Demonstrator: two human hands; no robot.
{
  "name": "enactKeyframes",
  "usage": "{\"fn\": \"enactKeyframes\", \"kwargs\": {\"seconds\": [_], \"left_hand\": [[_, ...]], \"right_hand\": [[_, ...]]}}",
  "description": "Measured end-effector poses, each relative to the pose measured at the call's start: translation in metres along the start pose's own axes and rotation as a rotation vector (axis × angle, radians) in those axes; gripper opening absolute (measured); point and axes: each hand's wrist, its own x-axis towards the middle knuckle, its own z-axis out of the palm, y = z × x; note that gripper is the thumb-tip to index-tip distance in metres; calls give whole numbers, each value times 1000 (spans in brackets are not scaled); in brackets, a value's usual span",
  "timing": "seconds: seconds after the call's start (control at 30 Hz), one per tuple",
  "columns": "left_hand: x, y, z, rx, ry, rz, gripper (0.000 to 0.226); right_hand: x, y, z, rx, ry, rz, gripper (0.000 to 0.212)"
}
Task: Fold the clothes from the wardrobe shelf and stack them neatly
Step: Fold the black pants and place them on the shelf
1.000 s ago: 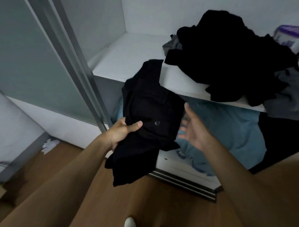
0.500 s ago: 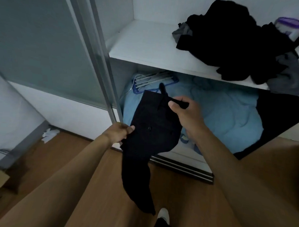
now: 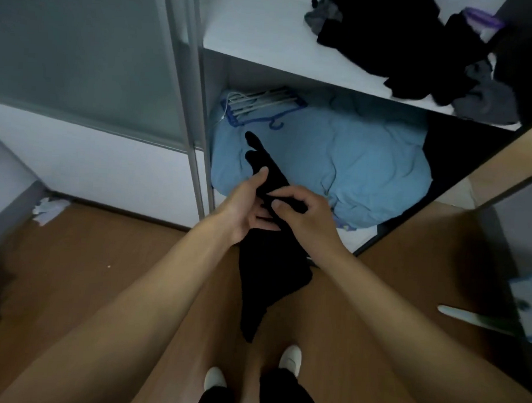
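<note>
Black garment [image 3: 271,262] at centre frame, held in the air in front of the wardrobe's lower compartment, bunched into a narrow strip. Upper end pokes up over the blue bedding [image 3: 367,163]; lower end hangs toward the wooden floor [image 3: 88,254], tip just above the white shoes [image 3: 290,357]. Left hand [image 3: 243,206] grips the strip, thumb laid on top, fingers curled beneath the cloth. Right hand [image 3: 306,218] touches the left, pinching the same strip between thumb and bent fingers. Both hands clamped on the garment, close together. Shelf [image 3: 250,33] white, upper centre; pile of dark clothes [image 3: 387,39] heaped at its right end, upper right of frame, with a grey garment [image 3: 482,101] spilling over the front edge. Purple-lidded container [image 3: 483,19] behind the pile, mostly hidden. Hangers [image 3: 256,106], blue and white, lie on the bedding at the compartment's back left. Frosted sliding door [image 3: 82,56] fills the upper left. Crumpled white scrap [image 3: 49,210] on the floor by the wall, left edge.
</note>
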Motion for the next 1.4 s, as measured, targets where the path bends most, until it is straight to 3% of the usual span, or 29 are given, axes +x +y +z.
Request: {"fn": "enactKeyframes", "kwargs": {"seconds": [0.13, 0.2, 0.3, 0.43, 0.53, 0.67, 0.83, 1.1, 1.23, 1.4], "left_hand": [[-11, -11, 0, 69, 17, 120, 39], [-14, -12, 7, 156, 39, 168, 31], [-15, -16, 25, 374, 33, 248, 25], [-16, -25, 48, 527, -124, 303, 27], [-12, -36, 63, 495, -138, 298, 26], [-7, -45, 71, 423, -77, 293, 26], [-1, -32, 63, 236, 117, 292, 28], [-3, -14, 81, 421, 67, 289, 32], [-1, -7, 88, 547, 47, 245, 33], [-1, 0, 93, 648, 19, 248, 29]], "right_hand": [[-16, -1, -3, 277, 70, 167, 21], [-10, -8, -12, 410, 97, 334, 35], [2, -22, -37, 324, 3, 502, 51], [7, -21, -63, -105, -76, 462, 30], [5, -6, -76, -318, 36, 358, 41], [-3, 6, -101, -183, 184, 380, 43], [-12, 13, -124, -66, 262, 492, 38], [-13, 4, -89, 62, 243, 396, 37], [-10, -2, -84, 155, 310, 422, 49], [-11, -6, -77, 309, 311, 442, 37]]}}
